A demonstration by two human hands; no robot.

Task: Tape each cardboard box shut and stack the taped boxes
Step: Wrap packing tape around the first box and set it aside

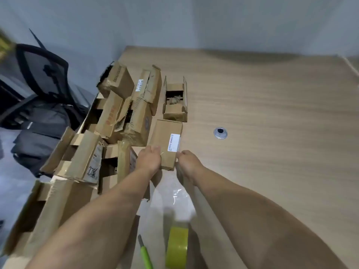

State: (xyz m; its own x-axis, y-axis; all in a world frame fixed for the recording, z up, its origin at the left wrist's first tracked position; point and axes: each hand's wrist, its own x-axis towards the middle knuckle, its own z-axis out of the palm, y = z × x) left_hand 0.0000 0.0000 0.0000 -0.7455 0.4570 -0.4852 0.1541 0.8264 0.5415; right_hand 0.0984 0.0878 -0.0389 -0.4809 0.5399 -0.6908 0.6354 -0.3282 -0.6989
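Note:
A small closed cardboard box [165, 138] with a white label lies on the wooden table [262, 113]. My left hand [149, 159] grips its near left corner and my right hand [188, 162] holds its near right corner. A roll of yellowish tape [177, 247] stands on edge near the front, between my forearms. A green-handled knife [144, 253] lies to the left of the roll. Beyond the held box sits a small box [175, 100] with its flaps open.
Several worn cardboard boxes [120, 113] are heaped along the table's left side. A clear plastic sheet [177, 193] lies under my arms. A round cable hole [220, 133] is set into the table. A black office chair [40, 74] stands at the left.

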